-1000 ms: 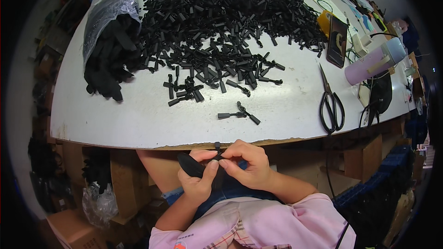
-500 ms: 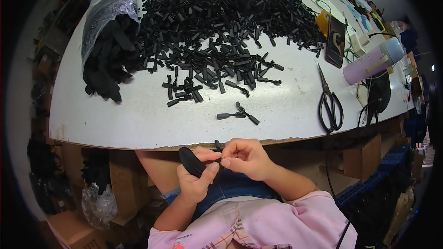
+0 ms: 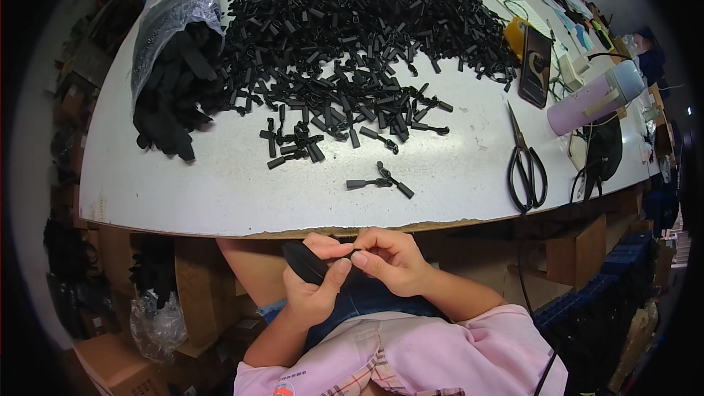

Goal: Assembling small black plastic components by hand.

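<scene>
Fingertips have shifted slightly at the joint of both hands: the small black tab that stood up past them half a second ago no longer shows clearly, which suggests that the fine finger work is still in hand. The black strip point(image 3: 303, 262) is held just off the near edge of the worktop point(image 3: 220, 194), left of that edge's middle. The left hand point(image 3: 312, 293) has its grip closed on it; the right hand point(image 3: 400, 264) brings thumb and forefinger together beside the left's, but whether that grip has hold of anything is hidden. The strip's visible long axis runs aslant, its free end pointing toward the worktop's near-left corner, the other sinking behind the left thumb.
</scene>
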The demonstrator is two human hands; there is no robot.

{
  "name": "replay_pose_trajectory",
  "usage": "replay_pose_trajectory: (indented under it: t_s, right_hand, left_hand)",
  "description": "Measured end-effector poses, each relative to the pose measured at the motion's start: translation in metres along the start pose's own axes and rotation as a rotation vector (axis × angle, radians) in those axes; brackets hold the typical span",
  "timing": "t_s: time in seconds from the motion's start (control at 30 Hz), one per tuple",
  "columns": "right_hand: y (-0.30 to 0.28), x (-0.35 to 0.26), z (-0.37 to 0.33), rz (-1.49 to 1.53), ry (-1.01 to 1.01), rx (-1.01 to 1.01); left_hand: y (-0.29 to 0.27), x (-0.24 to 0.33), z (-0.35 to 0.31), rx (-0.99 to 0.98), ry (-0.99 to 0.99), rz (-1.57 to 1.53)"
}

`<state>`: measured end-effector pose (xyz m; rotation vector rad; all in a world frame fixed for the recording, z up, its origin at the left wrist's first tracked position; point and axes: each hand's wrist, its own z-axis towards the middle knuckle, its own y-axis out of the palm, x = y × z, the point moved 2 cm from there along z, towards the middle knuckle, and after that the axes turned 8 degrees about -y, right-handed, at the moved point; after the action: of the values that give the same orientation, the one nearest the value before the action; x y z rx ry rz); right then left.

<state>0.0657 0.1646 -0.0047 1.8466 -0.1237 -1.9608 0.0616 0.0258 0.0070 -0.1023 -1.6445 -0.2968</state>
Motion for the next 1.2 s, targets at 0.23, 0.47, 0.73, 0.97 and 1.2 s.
replay_pose_trajectory:
  t_s: [0.23,0.47,0.73,0.97,1.2]
  right_hand:
    - [0.001,-0.02,0.005,-0.458,-0.274,-0.011]
    - [0.002,-0.015,0.013,-0.535,-0.205,-0.487]
    - [-0.003,-0.03,0.017,-0.517,-0.32,-0.201]
    - [-0.006,-0.027,0.011,-0.487,-0.328,-0.139]
    - [-0.008,-0.015,0.01,-0.204,0.044,-0.147]
  left_hand:
    - [-0.001,-0.002,-0.002,-0.026,-0.248,-0.3]
    - [-0.002,0.001,-0.005,0.157,-0.06,-0.177]
    - [0.003,-0.004,-0.001,-0.157,0.027,0.483]
    - [0.005,-0.003,-0.002,0.077,-0.001,-0.074]
    - [0.005,0.005,-0.005,0.093,0.66,0.617]
